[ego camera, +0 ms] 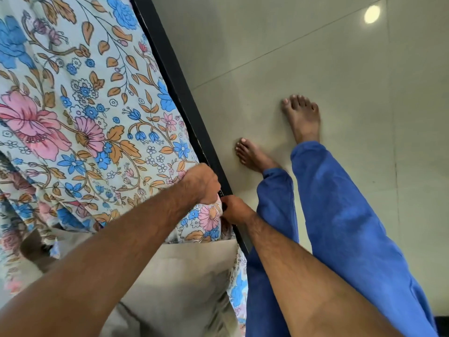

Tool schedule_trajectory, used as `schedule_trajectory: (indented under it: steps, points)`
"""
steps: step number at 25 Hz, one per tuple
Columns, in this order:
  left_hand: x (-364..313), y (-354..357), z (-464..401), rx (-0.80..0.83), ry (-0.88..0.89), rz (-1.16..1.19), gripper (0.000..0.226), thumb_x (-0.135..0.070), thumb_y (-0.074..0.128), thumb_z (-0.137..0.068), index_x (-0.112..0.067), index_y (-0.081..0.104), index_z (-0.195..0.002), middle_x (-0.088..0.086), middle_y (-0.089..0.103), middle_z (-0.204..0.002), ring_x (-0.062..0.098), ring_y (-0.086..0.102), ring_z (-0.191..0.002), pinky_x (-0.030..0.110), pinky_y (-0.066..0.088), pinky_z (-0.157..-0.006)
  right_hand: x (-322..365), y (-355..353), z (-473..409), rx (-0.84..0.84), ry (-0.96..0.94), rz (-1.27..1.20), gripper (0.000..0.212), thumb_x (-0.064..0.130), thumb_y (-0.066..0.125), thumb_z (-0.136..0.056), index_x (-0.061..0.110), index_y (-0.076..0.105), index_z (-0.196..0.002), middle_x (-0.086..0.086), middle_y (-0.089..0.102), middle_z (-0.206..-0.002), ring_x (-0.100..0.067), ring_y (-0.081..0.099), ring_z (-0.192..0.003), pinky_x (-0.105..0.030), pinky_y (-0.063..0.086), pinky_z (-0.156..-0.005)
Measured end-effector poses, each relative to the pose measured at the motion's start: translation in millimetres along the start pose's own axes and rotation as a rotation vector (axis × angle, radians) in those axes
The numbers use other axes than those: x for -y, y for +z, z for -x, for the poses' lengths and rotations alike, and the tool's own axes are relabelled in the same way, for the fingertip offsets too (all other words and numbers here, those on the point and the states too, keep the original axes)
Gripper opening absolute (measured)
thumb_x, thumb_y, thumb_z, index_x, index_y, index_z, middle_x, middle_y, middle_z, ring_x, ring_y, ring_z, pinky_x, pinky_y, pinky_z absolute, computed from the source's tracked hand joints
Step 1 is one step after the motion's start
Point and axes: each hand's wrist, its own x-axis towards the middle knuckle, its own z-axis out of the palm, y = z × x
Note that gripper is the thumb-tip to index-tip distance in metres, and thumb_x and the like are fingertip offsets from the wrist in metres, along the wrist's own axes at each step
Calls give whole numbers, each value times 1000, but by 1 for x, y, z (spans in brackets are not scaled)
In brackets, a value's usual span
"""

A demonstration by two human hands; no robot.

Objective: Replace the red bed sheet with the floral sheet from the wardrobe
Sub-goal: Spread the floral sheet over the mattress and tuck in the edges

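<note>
Pale blue cotton floral sheet [92, 113] with pink and blue blooms lies over the bed, reaching its right edge. Beige bare mattress [179, 283] shows at the near corner. Left hand [201, 183] clenched on a bunch of sheet there; right hand [233, 210] beside it, fingers tucked against the black bed frame [179, 88] — its grip, can't tell. Bare feet on the grey tiled floor [340, 57].

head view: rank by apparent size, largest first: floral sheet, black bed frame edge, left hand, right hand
1. floral sheet, fills most of the left half.
2. black bed frame edge, a long thin strip.
3. left hand and right hand: look alike, both partly buried in fabric, so unranked.
</note>
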Motion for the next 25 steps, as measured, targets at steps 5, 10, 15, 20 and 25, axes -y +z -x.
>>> schedule_trajectory:
  steps: [5, 10, 15, 20, 25]
  points:
    - [-16, -10, -2, 44, -48, 110, 43, -39, 33, -104, -11, 66, -108, 4, 67, -109, 20, 60, -89, 34, 46, -76, -2, -10, 5, 4, -15, 9, 25, 29, 37, -102, 25, 34, -127, -11, 53, -127, -33, 53, -116, -47, 46, -90]
    - [-26, 13, 6, -43, -52, 67, 43, -41, 33, -100, -12, 64, -94, 4, 69, -104, 20, 64, -88, 39, 56, -84, -1, -7, 15, -34, -55, 116, 46, 14, 54, -96, 22, 31, -135, -14, 47, -136, -34, 49, -122, -48, 45, -92]
    - [-31, 19, 6, -90, -134, 66, 49, -45, 34, -97, -12, 69, -110, 7, 69, -114, 24, 67, -100, 41, 56, -86, 23, 20, 53, 73, -203, 159, 52, 11, 50, -95, 22, 27, -140, -12, 42, -141, -33, 44, -127, -48, 41, -95]
    - [-33, 20, 6, -69, -108, -3, 51, -47, 32, -100, -12, 66, -117, 7, 67, -122, 25, 64, -110, 43, 52, -95, 28, 38, 83, -35, -143, 50, 30, 21, 42, -103, 20, 35, -132, -10, 50, -128, -34, 52, -116, -47, 48, -85]
    - [-37, 13, 0, 24, -198, 58, 53, -46, 29, -103, -12, 62, -127, 10, 62, -128, 27, 60, -115, 42, 49, -94, 29, 37, 80, -79, -169, 25, 28, 27, 32, -106, 20, 37, -132, -8, 51, -127, -33, 53, -114, -47, 48, -83]
